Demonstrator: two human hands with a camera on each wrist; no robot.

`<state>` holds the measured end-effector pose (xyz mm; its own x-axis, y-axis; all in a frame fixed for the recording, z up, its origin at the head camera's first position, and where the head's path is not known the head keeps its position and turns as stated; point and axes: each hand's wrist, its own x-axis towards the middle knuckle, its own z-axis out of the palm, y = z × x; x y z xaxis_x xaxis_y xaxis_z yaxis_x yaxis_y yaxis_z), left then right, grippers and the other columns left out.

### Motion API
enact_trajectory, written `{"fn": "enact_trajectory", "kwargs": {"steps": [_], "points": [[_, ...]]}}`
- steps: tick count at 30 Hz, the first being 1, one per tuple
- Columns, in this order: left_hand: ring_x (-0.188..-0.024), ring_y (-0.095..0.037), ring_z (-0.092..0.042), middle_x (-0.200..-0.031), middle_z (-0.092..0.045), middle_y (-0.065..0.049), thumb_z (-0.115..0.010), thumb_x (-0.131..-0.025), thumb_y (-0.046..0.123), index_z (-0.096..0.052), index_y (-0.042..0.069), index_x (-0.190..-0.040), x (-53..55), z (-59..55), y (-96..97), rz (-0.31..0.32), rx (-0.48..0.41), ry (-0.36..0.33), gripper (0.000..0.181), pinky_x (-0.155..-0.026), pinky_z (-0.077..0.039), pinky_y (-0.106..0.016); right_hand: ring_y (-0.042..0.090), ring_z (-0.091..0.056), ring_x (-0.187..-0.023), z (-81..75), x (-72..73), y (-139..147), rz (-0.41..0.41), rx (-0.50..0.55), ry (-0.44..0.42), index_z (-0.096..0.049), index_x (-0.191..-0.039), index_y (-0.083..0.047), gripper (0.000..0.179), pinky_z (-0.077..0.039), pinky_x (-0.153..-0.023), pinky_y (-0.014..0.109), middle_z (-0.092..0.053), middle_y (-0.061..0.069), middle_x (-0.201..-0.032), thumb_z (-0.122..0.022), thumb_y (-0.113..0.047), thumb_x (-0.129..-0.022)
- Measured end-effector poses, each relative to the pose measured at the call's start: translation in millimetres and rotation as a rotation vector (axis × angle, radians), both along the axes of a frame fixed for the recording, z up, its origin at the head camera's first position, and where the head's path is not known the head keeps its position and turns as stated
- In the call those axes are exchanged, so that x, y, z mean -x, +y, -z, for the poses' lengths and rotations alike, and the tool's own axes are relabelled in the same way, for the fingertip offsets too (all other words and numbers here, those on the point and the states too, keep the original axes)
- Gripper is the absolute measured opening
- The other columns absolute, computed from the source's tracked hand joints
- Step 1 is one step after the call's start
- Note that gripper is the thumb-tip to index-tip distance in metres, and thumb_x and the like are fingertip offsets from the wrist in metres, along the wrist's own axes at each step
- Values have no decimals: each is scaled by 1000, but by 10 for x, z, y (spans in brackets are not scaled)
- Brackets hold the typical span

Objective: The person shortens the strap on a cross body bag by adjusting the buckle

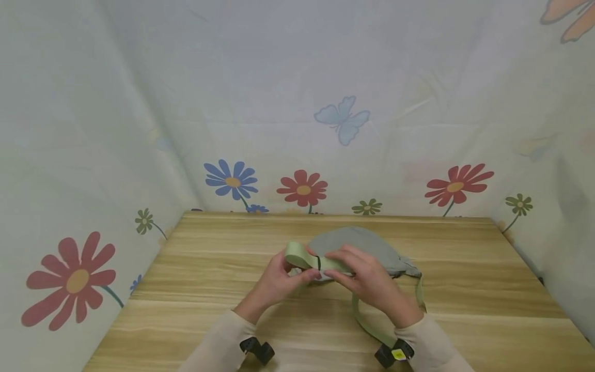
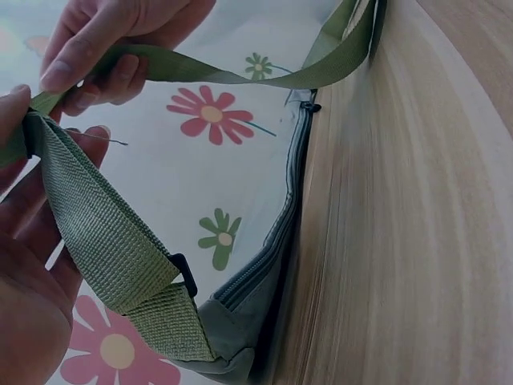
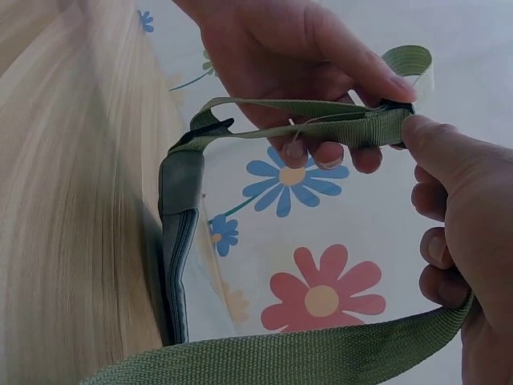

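Observation:
A grey-green waist bag (image 1: 355, 238) with a zip (image 2: 298, 172) sits on the wooden table, its light green webbing strap (image 1: 297, 253) raised in front of it. Around the strap is a small black slider (image 1: 318, 262). My left hand (image 1: 278, 279) pinches the strap and slider between thumb and fingers, beside a loop of webbing. Just right of the slider, my right hand (image 1: 369, 276) pinches the strap with thumb and forefinger. In the left wrist view, a second black slider (image 2: 184, 274) sits near the bag's end. A loose thread (image 2: 104, 139) hangs by the fingers.
The rest of the strap (image 1: 372, 328) hangs down by my right wrist and runs to the bag's right end. Wood-grain tabletop (image 1: 209, 258) extends around the bag. A white cloth backdrop (image 1: 260, 103) printed with flowers and butterflies stands behind and at both sides.

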<state>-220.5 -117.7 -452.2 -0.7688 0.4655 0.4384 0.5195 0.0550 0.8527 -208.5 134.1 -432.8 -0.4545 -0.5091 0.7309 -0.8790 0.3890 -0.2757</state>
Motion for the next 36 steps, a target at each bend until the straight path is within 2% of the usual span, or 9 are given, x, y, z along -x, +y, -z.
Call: {"fn": "enact_trajectory", "kwargs": {"steps": [5,9,11,14,16,20,27,31,36], "points": [[-105,-8,-68,-114,-75,-11,-79,-99,9,-67,10,-125,3,1,-6,-3,13,28,28,-95,-57,-30,6,-58,-77,-3,0,6,-14,-19,-7,-72,-127,-6,34,-49,-68,14,-70,1,-106,-83,-17,-97],[-96,-8,-73,-102,-77,-10,-77,-100,7,-67,10,-124,16,3,-27,-13,5,53,26,-93,-57,-30,5,-54,-72,9,-4,54,1,-15,-31,-72,-128,-7,42,-49,-64,15,-70,1,-107,-88,-8,-89],[-93,-8,-75,-100,-76,-9,-76,-101,8,-66,10,-124,28,5,-35,-15,13,54,26,-91,-58,-31,4,-54,-72,15,0,75,7,-12,-35,-72,-128,-7,39,-49,-63,17,-71,1,-108,-87,-11,-92],[-95,-9,-74,-106,-76,-8,-78,-101,13,-66,10,-126,34,12,-33,-46,60,24,27,-91,-59,-31,3,-53,-72,29,11,85,7,-3,-24,-73,-125,-7,32,-49,-63,18,-71,2,-106,-83,-15,-96],[-98,-8,-73,-111,-76,-5,-79,-100,18,-68,11,-126,26,14,-19,-95,116,-8,29,-90,-59,-30,2,-52,-71,38,17,82,9,3,-21,-73,-125,-7,29,-48,-63,16,-71,3,-104,-81,-18,-99],[-101,-9,-71,-114,-78,-4,-82,-98,26,-70,12,-123,9,19,-13,-159,206,-75,31,-90,-60,-34,1,-50,-70,49,12,69,23,13,-35,-73,-124,-7,31,-48,-62,15,-71,4,-103,-84,-14,-96],[-108,-13,-72,-121,-76,-9,-80,-100,17,-69,8,-130,0,14,-91,-89,169,-104,33,-100,-60,-49,3,-52,-72,53,3,54,29,31,-56,-73,-124,-6,35,-51,-60,22,-72,7,-102,-86,-8,-92],[-105,-8,-72,-119,-77,-10,-78,-101,15,-70,7,-128,-24,9,-101,-88,148,-77,30,-98,-60,-46,2,-51,-72,54,3,47,25,38,-70,-73,-124,-5,33,-51,-58,25,-71,3,-102,-85,-11,-94],[-101,-7,-69,-116,-76,-9,-76,-101,11,-70,7,-125,-45,-4,-73,-88,144,3,25,-93,-59,-38,4,-49,-69,55,10,40,11,53,-68,-74,-125,-7,29,-48,-57,23,-69,-1,-100,-80,-19,-99]]}}
